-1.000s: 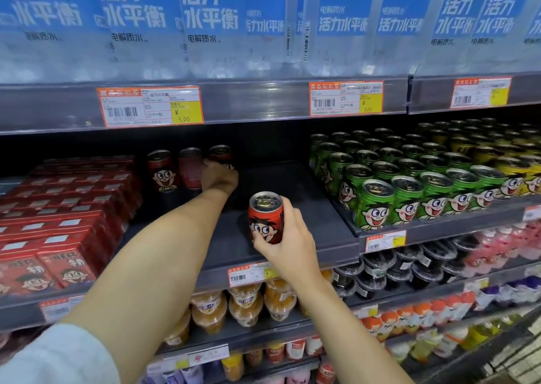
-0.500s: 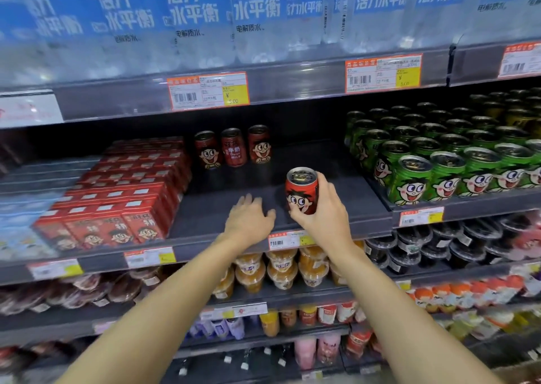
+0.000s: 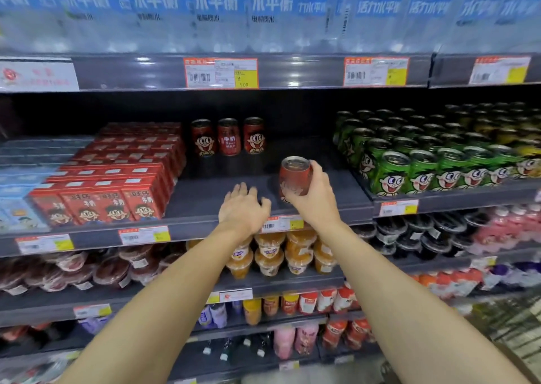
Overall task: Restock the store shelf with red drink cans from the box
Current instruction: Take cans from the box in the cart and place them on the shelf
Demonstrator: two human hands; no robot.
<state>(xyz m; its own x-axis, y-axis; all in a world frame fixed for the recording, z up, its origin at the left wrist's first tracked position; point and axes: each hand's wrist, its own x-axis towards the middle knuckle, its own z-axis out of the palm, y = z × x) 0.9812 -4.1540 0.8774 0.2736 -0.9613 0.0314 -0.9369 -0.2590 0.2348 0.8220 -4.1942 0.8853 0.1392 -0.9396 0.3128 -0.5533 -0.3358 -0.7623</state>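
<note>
Three red drink cans (image 3: 228,136) stand in a row at the back of the dark middle shelf (image 3: 205,202). My right hand (image 3: 314,199) grips another red can (image 3: 294,176) upright just above the shelf's front part. My left hand (image 3: 243,208) lies palm down with straight fingers at the shelf's front edge, left of the held can and holding nothing. The box is out of view.
Red drink cartons (image 3: 117,184) fill the shelf to the left of the gap, green cans (image 3: 424,161) to the right. Blue-labelled bottles (image 3: 263,9) stand above. Jelly cups (image 3: 281,255) and other goods sit on the lower shelves.
My left hand has drawn back from the three cans at the rear to the shelf's front edge. My right hand still holds its can; the view has shifted left.
</note>
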